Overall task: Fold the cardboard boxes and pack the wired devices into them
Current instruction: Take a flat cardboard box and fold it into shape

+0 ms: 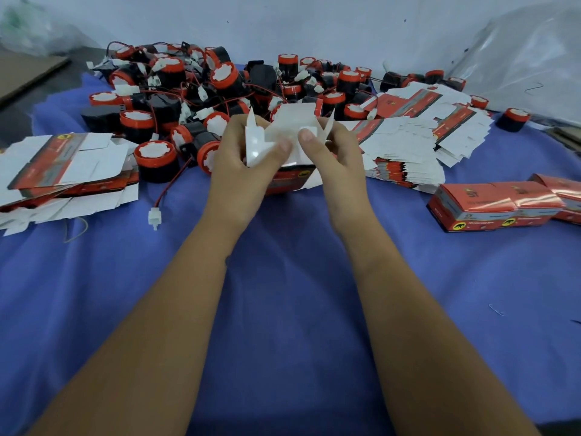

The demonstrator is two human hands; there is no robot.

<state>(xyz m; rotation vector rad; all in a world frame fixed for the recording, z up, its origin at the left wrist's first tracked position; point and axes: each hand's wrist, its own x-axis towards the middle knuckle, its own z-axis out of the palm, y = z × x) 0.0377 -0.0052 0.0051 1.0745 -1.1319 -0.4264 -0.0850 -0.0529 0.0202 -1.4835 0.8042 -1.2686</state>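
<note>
A partly folded cardboard box (284, 130), white inside and red outside, is held up at the centre over the blue cloth (283, 278). My left hand (242, 158) grips its left side, thumb on a white flap. My right hand (333, 152) pinches the right side, thumb pressing an inner flap. Behind lies a heap of round black-and-red wired devices (195, 89). One device (155, 162) stands close to my left hand, its red-black wire ending in a white plug (154, 218).
Flat unfolded boxes lie in a stack at the left (63, 171) and a fanned pile at the right (424, 136). Several folded red boxes (490, 206) sit in a row at the right. A clear plastic bag (528, 58) is at the back right.
</note>
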